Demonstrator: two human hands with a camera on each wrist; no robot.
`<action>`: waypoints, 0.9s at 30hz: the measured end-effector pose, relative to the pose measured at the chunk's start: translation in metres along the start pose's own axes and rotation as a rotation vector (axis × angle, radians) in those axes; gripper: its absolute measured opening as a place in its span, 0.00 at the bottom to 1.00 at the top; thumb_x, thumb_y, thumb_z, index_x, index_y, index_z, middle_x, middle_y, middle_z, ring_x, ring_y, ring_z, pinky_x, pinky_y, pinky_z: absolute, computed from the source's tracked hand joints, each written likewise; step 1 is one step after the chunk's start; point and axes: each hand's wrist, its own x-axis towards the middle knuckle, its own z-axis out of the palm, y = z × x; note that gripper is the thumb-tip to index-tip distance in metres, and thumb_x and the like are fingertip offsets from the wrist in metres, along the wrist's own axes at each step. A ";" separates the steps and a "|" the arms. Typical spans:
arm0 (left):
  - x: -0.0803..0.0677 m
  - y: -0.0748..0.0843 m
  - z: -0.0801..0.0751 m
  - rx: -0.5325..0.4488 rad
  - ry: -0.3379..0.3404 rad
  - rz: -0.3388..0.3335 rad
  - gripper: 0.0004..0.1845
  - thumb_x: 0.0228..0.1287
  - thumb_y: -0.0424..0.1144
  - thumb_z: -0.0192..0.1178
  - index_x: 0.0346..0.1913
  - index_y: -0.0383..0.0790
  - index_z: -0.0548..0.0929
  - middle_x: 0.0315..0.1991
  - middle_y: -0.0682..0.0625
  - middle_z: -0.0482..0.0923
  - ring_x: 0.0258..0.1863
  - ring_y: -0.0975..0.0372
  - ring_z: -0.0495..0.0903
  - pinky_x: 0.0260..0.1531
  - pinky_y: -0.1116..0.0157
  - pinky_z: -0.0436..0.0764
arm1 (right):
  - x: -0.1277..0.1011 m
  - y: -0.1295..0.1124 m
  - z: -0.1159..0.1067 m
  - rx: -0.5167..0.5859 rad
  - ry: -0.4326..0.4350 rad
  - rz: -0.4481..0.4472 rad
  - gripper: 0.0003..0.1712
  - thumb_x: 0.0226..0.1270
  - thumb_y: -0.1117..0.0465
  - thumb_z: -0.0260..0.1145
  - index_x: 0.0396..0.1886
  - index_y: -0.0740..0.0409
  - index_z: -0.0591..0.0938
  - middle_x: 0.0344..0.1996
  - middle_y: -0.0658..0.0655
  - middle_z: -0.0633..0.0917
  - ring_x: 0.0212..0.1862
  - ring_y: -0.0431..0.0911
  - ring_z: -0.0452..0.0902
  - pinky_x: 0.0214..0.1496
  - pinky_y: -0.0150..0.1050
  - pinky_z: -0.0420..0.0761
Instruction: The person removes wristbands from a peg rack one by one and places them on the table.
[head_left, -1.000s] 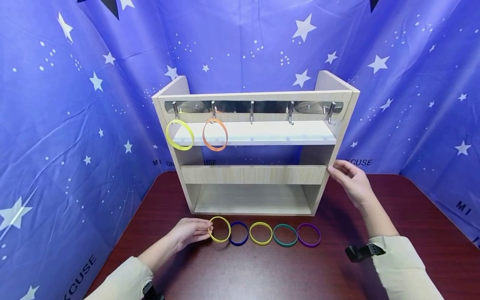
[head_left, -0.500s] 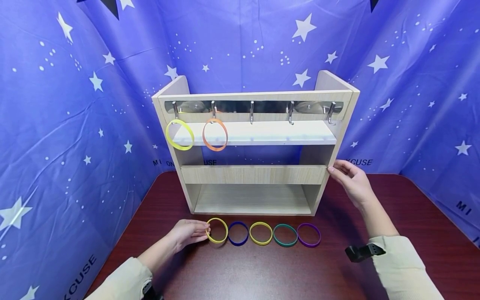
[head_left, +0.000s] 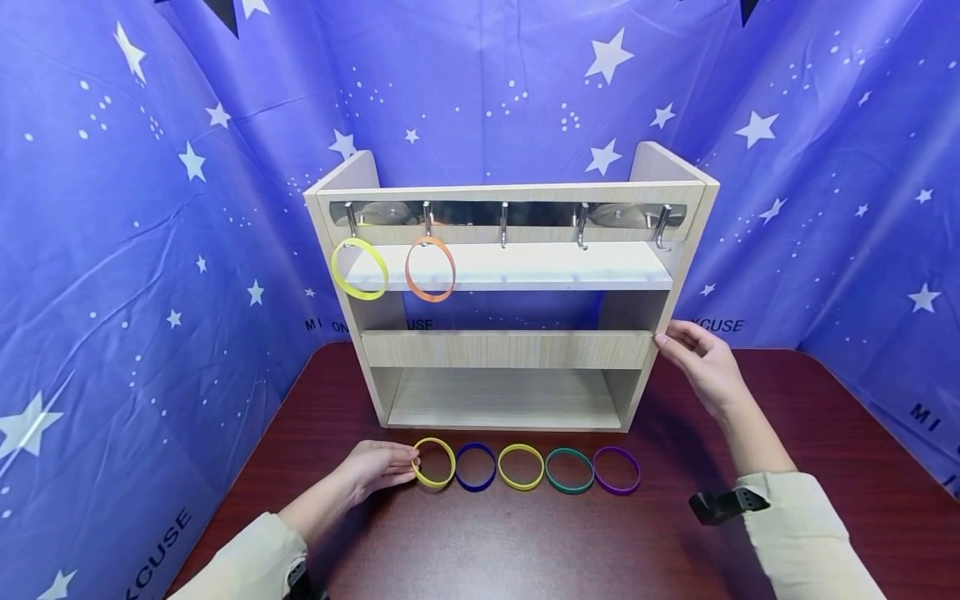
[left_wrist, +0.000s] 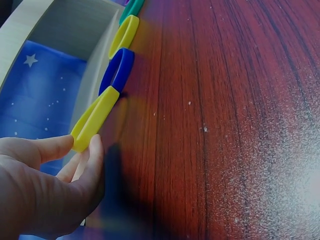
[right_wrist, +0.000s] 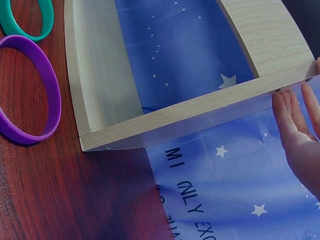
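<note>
My left hand [head_left: 378,468] pinches a yellow silicone wristband [left_wrist: 96,122] between thumb and fingertips, at the left end of a row. The band is tilted up, its far end against or right beside a dark blue wristband [left_wrist: 125,70]. Another yellow wristband [head_left: 521,487], a green one [head_left: 570,492] and a purple one [right_wrist: 54,95] continue the row to the right. With fairly straight fingers, my right hand [head_left: 705,367] touches the right side panel of a wooden shelf [head_left: 506,350]. A yellow band [head_left: 362,296] and an orange band [head_left: 430,298] hang from the shelf's two leftmost hooks.
A metal rail [head_left: 465,214] with several hooks crosses the shelf's top front; the hooks from the middle rightward are bare. The shelf stands on a dark red wooden table [head_left: 510,550]. Blue star-patterned cloth [head_left: 480,100] surrounds the table at the back and sides.
My left hand and the pinched yellow wristband have shifted slightly left and down toward the tabletop. The blue band has moved very slightly left. My right hand stays at the shelf's side.
</note>
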 end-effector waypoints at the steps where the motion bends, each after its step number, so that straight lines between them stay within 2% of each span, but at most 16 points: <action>1: 0.000 0.000 0.000 0.000 0.002 -0.001 0.19 0.64 0.24 0.55 0.54 0.12 0.70 0.30 0.49 0.85 0.33 0.65 0.84 0.41 0.67 0.88 | 0.000 0.000 0.000 -0.001 0.001 0.001 0.15 0.66 0.73 0.60 0.37 0.47 0.82 0.32 0.40 0.83 0.37 0.30 0.78 0.44 0.20 0.81; 8: 0.002 -0.003 -0.001 0.019 0.025 -0.009 0.20 0.65 0.26 0.56 0.54 0.12 0.70 0.34 0.43 0.85 0.35 0.63 0.84 0.43 0.65 0.88 | 0.000 0.000 0.000 -0.002 -0.010 0.003 0.15 0.66 0.72 0.60 0.37 0.46 0.82 0.32 0.40 0.84 0.38 0.29 0.79 0.44 0.19 0.81; 11: 0.002 -0.002 -0.001 0.055 0.038 -0.009 0.20 0.65 0.27 0.56 0.53 0.12 0.71 0.38 0.36 0.85 0.36 0.62 0.84 0.43 0.64 0.88 | 0.001 -0.001 0.000 -0.004 -0.014 -0.003 0.14 0.66 0.71 0.61 0.38 0.46 0.82 0.32 0.40 0.84 0.38 0.29 0.79 0.44 0.18 0.81; 15: 0.002 0.001 -0.002 0.127 0.055 0.022 0.18 0.64 0.27 0.57 0.52 0.13 0.74 0.40 0.34 0.85 0.34 0.63 0.85 0.41 0.63 0.88 | 0.002 -0.002 -0.001 -0.008 -0.012 -0.009 0.13 0.66 0.71 0.61 0.38 0.46 0.82 0.32 0.39 0.84 0.38 0.28 0.79 0.45 0.18 0.81; 22: -0.001 0.007 -0.001 0.230 0.135 0.054 0.15 0.61 0.28 0.60 0.46 0.16 0.78 0.35 0.37 0.87 0.32 0.61 0.85 0.40 0.59 0.89 | 0.002 -0.001 -0.001 -0.023 -0.005 0.001 0.14 0.66 0.71 0.61 0.38 0.45 0.82 0.33 0.39 0.84 0.38 0.28 0.79 0.45 0.17 0.80; 27: -0.002 0.010 -0.002 0.289 0.180 0.082 0.14 0.61 0.30 0.61 0.45 0.19 0.80 0.34 0.38 0.87 0.32 0.60 0.86 0.37 0.61 0.89 | -0.001 -0.001 0.000 -0.020 -0.006 0.001 0.15 0.66 0.72 0.60 0.38 0.45 0.82 0.33 0.39 0.83 0.38 0.29 0.79 0.45 0.18 0.80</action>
